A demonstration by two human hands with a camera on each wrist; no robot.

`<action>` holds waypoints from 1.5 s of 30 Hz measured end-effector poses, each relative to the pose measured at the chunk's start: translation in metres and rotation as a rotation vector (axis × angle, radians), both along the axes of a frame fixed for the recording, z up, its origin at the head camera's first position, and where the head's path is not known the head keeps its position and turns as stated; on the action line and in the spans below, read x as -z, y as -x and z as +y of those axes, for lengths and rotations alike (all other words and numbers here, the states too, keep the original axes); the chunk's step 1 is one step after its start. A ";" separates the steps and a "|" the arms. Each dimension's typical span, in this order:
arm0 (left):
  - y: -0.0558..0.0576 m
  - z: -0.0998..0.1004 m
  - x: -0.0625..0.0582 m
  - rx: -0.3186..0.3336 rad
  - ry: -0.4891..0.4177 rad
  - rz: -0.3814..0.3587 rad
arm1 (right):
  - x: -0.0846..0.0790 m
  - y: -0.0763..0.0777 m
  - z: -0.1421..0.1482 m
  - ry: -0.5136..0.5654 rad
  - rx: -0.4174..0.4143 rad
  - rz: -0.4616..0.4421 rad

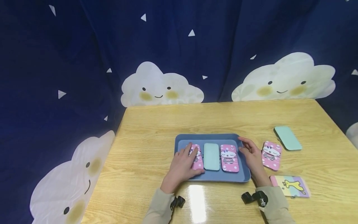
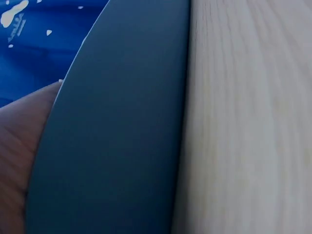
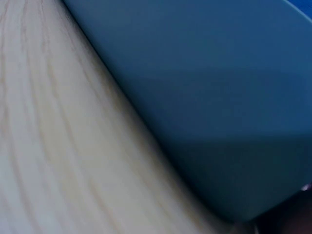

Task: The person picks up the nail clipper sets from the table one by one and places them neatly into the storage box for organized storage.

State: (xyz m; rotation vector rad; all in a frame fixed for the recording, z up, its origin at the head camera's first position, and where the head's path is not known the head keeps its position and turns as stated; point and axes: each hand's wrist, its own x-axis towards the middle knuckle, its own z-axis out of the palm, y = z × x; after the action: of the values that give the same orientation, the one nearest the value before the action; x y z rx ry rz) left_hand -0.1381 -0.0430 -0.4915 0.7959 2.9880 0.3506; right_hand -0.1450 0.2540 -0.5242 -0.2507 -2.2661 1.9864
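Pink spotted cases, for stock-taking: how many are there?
3: in the tray, one case partly under the left hand and another at the right end; a third on the table, right of the tray.

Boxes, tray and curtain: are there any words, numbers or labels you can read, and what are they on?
Boxes: none readable, just pictures or plain lids.
Tray: none.
Curtain: pale marks in the left wrist view, too blurred to read.

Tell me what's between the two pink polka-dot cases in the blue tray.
A mint-green case lies between the left pink case and right pink case, as the head view shows.
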 end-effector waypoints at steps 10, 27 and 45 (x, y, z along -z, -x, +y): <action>0.002 -0.002 0.005 0.056 -0.011 0.012 | 0.000 0.000 -0.001 0.028 -0.005 0.039; 0.001 -0.001 0.005 -0.027 -0.096 -0.067 | 0.000 0.000 -0.001 0.012 -0.013 0.033; 0.004 0.000 0.004 0.014 -0.056 -0.025 | 0.001 0.002 -0.001 0.007 0.000 0.057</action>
State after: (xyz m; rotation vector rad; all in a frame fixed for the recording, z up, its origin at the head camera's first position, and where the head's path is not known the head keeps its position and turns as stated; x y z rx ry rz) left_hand -0.1421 -0.0429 -0.4957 0.8097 2.9600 0.4430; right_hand -0.1467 0.2531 -0.5256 -0.1929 -2.2248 1.9756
